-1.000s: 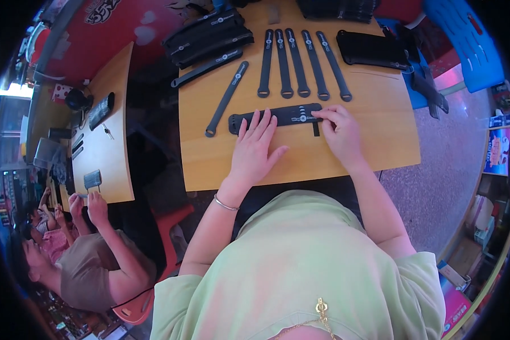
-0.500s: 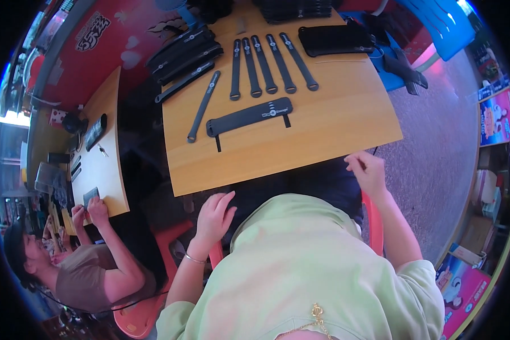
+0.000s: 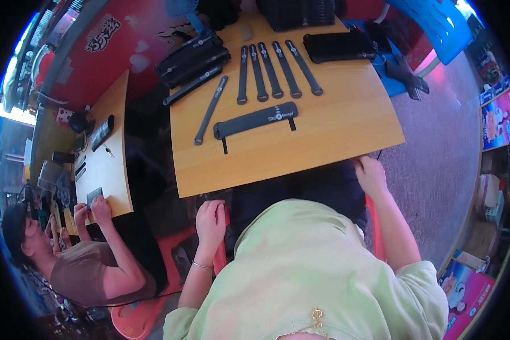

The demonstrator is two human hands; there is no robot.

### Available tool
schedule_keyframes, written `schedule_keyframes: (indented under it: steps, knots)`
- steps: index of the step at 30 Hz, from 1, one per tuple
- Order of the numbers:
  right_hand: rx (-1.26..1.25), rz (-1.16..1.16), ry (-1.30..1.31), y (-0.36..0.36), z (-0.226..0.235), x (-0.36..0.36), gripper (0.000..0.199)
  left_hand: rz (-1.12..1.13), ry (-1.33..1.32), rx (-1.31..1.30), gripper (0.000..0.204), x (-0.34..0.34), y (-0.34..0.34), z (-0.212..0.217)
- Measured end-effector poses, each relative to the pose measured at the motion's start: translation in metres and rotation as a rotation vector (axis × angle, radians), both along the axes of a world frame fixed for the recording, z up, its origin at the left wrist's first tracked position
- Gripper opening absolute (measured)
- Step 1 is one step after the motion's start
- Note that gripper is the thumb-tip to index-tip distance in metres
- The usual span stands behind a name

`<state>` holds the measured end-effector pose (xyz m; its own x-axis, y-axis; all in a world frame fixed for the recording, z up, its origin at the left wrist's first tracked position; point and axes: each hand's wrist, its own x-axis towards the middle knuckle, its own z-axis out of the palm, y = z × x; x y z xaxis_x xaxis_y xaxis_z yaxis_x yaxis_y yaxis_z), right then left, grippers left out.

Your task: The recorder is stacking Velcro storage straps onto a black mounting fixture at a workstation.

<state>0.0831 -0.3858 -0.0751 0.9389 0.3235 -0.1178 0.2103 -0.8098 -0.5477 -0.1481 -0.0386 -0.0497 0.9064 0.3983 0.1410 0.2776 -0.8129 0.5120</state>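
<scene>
My left hand [image 3: 211, 222], with a bracelet at the wrist, is held low beside my lap, just off the table's front edge. Its fingers are bent together and its palm is hidden. My right hand [image 3: 372, 175] is at the near right edge of the wooden table [image 3: 345, 136]. Its fingers curl downward, and I cannot see inside them. Nearest to both on the tabletop lies a flat dark grey sleeve [image 3: 255, 120] with two black tabs sticking out. Beyond it several narrow grey straps [image 3: 272, 73] lie in a row, and one slanted strap [image 3: 212, 110] lies left of it.
Black pouches [image 3: 192, 59] are stacked at the far left, a black pouch [image 3: 337, 46] lies far right, and a dark stack [image 3: 300, 12] stands at the back. A co-worker [image 3: 99, 266] sits left at another table [image 3: 110, 187]. A blue chair [image 3: 433, 28] stands at the right.
My left hand has drawn its fingers in and dropped slightly. My right hand has turned its fingers down at the table edge. The view has shifted slightly; the sleeve and straps keep their places.
</scene>
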Motion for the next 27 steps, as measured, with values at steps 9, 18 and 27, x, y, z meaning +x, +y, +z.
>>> schedule_keyframes:
  steps: [9, 18, 27]
  knots:
    - [0.01, -0.026, 0.021, -0.006, -0.003, 0.008, 0.026, -0.036, 0.044, 0.002, 0.011, 0.006, 0.001, -0.003]
    - [0.162, -0.135, 0.056, -0.015, -0.021, 0.014, 0.028, 0.0, 0.17, -0.021, 0.012, 0.008, -0.004, -0.001]
    - [0.131, -0.028, 0.006, -0.014, -0.033, 0.017, 0.034, -0.017, 0.151, 0.013, 0.015, 0.003, -0.004, -0.006]
